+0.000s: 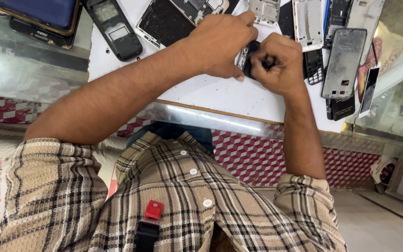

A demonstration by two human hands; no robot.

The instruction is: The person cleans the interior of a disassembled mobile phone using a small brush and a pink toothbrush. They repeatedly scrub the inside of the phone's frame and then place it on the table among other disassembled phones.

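At the far left we saw a dark blue case point(43, 11) lying on a black phone point(43, 33), both on the glass counter point(24, 70). Next to them, on the white board point(211, 95), lay an open black handset shell point(114, 28) and a cracked black screen panel point(163, 21).

Our left hand point(220, 44) was curled over the near end of a small black phone part point(247, 58), thumb and fingers point(246, 18) closed tightly around it. We held that part just above the board, near its middle, pinched between both hands. Our right hand point(278, 63) was closed in a fist on the part's other end; whether it also gripped a tool, we could not tell.

Beyond the hands lay a white frame point(308, 23), then a small black keypad point(314, 66) just beside the right hand, and a grey back cover point(343, 63). Farther right sat a black flat panel point(342, 108) and a slim dark screen strip point(368, 91), near the board's edge.
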